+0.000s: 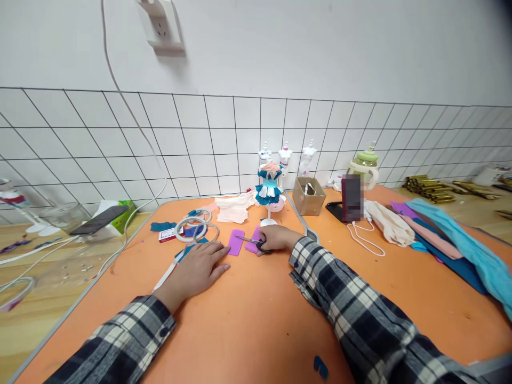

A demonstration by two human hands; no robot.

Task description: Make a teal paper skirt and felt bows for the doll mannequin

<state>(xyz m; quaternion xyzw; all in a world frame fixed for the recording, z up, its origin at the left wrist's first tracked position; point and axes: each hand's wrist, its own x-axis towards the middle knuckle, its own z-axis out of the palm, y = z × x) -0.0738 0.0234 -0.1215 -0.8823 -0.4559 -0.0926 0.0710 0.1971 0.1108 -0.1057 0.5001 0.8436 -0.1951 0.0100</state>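
Note:
My left hand [200,269] lies on the orange mat with its fingers spread, the fingertips at the left edge of a purple paper-like piece [236,243]. In my right hand [276,238] is a pair of scissors [262,246], its blades pointing left over that piece. A second purple piece [252,246] lies beside and partly under my right hand. Just behind stands a small dress form [269,191] in a blue and white ruffled dress. Left of the purple pieces are white rings [178,230] and scraps of blue fabric [163,226].
A cardboard box [309,197], bare white dress forms [308,156], a phone [352,198] and a green-lidded bottle [365,163] stand at the back. Folded fabrics [460,240] lie right. A blue scrap [320,367] is near the front.

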